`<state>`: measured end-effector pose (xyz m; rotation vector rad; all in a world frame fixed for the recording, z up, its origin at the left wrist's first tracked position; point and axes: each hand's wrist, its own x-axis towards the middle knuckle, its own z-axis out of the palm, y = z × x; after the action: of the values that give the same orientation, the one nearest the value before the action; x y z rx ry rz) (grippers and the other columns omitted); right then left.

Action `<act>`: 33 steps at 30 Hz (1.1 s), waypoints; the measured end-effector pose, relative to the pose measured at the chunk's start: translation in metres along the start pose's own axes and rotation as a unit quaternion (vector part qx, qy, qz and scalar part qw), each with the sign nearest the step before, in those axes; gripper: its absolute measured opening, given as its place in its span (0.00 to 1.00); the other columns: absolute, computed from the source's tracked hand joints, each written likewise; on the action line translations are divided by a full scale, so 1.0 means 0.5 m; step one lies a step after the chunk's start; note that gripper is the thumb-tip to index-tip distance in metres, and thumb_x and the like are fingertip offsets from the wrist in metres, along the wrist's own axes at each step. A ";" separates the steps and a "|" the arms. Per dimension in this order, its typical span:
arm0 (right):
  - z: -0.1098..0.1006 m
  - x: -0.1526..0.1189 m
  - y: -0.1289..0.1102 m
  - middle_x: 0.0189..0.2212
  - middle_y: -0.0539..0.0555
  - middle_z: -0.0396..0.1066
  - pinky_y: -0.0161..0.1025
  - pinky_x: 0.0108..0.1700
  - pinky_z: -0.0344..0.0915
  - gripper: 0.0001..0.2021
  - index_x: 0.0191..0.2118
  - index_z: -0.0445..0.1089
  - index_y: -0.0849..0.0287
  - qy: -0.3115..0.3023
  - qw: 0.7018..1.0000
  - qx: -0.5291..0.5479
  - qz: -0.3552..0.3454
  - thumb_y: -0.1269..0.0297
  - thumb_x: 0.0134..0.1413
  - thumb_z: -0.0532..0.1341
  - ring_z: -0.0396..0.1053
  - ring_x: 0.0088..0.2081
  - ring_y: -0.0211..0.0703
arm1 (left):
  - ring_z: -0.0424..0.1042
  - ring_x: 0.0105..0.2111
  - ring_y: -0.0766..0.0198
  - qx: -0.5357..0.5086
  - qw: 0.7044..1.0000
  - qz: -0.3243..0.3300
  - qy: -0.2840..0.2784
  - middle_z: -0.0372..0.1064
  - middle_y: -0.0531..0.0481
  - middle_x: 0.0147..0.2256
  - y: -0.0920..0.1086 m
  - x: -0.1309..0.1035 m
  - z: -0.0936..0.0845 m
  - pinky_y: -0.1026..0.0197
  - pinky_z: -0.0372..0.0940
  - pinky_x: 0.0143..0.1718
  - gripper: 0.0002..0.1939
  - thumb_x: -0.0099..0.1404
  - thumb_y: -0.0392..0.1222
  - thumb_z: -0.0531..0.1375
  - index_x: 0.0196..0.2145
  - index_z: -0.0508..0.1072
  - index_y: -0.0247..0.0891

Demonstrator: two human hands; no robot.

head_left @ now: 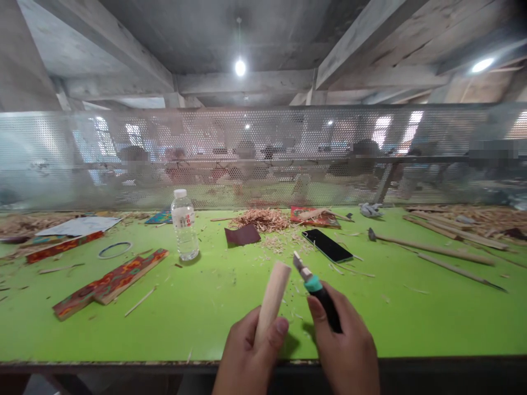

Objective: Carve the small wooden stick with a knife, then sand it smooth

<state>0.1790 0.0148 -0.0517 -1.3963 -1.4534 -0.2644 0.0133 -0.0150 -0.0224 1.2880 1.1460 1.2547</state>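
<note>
My left hand (253, 348) is closed around a pale, round wooden rod (273, 296), which tilts up and slightly right above the front of the green table (197, 323). To its right, my right hand (343, 340) grips a carving knife (325, 302) with a black handle and a teal collar. The short blade points up and left, beside the rod's top end but apart from it. A light bit, perhaps a wood chip, shows at the blade.
Wood shavings (263, 220), brown sandpaper (242, 235) and a black phone (328, 245) lie beyond my hands. A water bottle (185, 226) and painted wood (111, 282) are left. Long-handled tools (436, 249) lie right. A perforated screen (255, 131) stands behind, people dimly visible through it.
</note>
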 end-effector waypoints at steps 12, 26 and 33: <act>-0.007 -0.011 0.000 0.36 0.55 0.79 0.45 0.38 0.68 0.21 0.50 0.72 0.55 -0.034 0.994 -0.021 -0.102 0.44 0.71 0.53 0.77 0.36 0.52 | 0.56 0.14 0.71 -0.081 0.994 -0.028 -0.064 0.58 0.60 0.22 -0.007 0.011 -0.001 0.71 0.54 0.13 0.39 0.67 0.72 0.58 0.59 0.66 0.36; -0.011 -0.012 0.004 0.34 0.54 0.79 0.43 0.39 0.67 0.19 0.51 0.72 0.56 -0.044 0.981 -0.002 -0.190 0.47 0.71 0.55 0.77 0.35 0.48 | 0.70 0.55 0.46 -0.040 0.999 0.012 -0.011 0.75 0.39 0.52 -0.009 0.011 -0.002 0.57 0.64 0.55 0.33 0.67 0.66 0.63 0.57 0.74 0.35; -0.023 -0.011 0.009 0.36 0.53 0.80 0.43 0.41 0.69 0.18 0.53 0.72 0.54 -0.081 0.970 0.031 -0.226 0.48 0.69 0.58 0.77 0.36 0.48 | 0.68 0.57 0.45 -0.069 0.997 0.015 -0.041 0.75 0.41 0.50 -0.038 0.008 -0.012 0.53 0.62 0.58 0.30 0.66 0.63 0.66 0.54 0.75 0.38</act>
<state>0.1874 0.0042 -0.0534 -1.0400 -1.8944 -0.3962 0.0073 -0.0092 -0.0407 1.2457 0.9693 1.2682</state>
